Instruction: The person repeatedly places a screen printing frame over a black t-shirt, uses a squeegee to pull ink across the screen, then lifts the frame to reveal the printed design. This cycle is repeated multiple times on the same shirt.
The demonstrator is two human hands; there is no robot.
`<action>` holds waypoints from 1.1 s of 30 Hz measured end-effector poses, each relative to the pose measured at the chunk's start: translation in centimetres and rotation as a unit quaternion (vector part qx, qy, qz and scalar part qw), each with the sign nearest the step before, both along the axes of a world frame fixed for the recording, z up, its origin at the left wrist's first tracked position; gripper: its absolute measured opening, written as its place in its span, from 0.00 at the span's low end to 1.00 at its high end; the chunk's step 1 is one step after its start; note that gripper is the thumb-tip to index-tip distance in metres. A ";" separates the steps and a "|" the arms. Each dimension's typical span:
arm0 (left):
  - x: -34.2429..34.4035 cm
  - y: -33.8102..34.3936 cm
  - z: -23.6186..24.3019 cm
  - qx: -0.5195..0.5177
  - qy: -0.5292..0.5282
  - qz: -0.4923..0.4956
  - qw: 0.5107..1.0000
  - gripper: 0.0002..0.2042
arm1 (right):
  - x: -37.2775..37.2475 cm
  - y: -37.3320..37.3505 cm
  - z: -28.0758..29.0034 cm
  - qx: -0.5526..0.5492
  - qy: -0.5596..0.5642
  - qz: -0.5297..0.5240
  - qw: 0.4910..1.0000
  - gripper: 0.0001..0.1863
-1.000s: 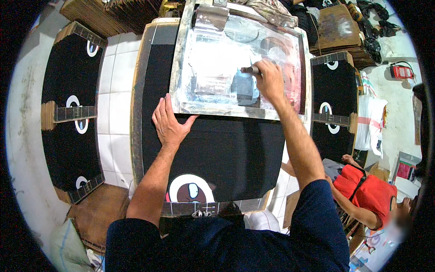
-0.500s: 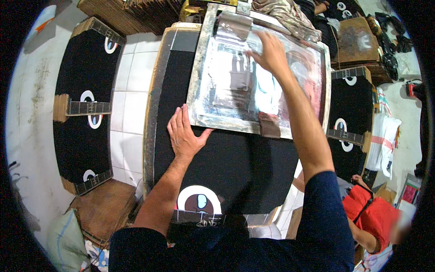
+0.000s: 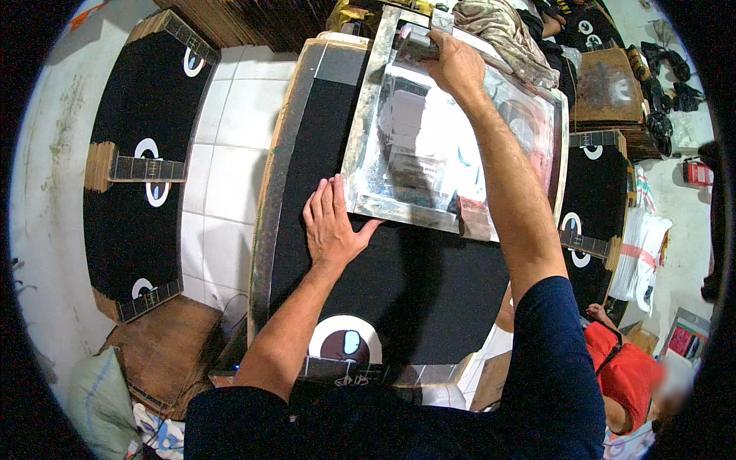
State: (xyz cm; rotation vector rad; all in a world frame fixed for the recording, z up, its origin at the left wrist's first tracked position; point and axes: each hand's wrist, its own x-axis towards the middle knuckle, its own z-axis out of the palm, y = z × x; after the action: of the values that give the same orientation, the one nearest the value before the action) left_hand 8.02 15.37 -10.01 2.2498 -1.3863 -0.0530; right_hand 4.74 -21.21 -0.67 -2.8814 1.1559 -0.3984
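A screen-printing frame (image 3: 365,130) with a pale, stained rim and a shiny mesh lies tilted on black fabric (image 3: 429,307) stretched over a long board. My left hand (image 3: 335,226) rests flat on the fabric, fingers spread, its fingertips and thumb against the frame's near left corner. At the frame's far left end, my right hand (image 3: 458,67) grips the end of a grey squeegee (image 3: 416,44), thumb bent at its side. Part of the squeegee is hidden behind the hand. A brownish block-like piece (image 3: 477,218) sits at the frame's near edge. Below, a printed cartoon eye (image 3: 345,341) shows on the fabric.
More black printed panels lie on boards at the left (image 3: 130,230) and right (image 3: 606,172). Stacked brown boards (image 3: 268,23) stand at the back. A crumpled cloth (image 3: 506,38) lies beyond the frame. A person in red (image 3: 617,368) is at the lower right.
My right hand has moved up and away from over the mesh and closed on the squeegee. My left hand stays at the frame's corner. The whole view has shifted slightly.
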 end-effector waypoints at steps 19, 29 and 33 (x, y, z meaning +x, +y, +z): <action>0.3 -0.1 0.3 -0.036 0.036 -0.002 0.999 0.53 | -2.7 3.4 -1.6 -0.010 -0.007 -0.009 1.000 0.20; 0.6 -0.4 0.5 -0.050 0.111 -0.009 0.992 0.58 | -6.6 14.1 -2.2 -0.025 0.012 -0.008 1.000 0.15; 0.9 -1.2 0.1 -0.081 0.158 -0.009 0.984 0.59 | -7.4 14.7 -1.7 -0.003 0.012 0.014 1.000 0.18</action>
State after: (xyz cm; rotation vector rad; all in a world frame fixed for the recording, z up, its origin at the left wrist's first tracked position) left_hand 8.89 14.13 -9.90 1.9937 -1.1946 -0.2792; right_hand -2.65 -6.50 -2.38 -2.9125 1.1180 -0.3692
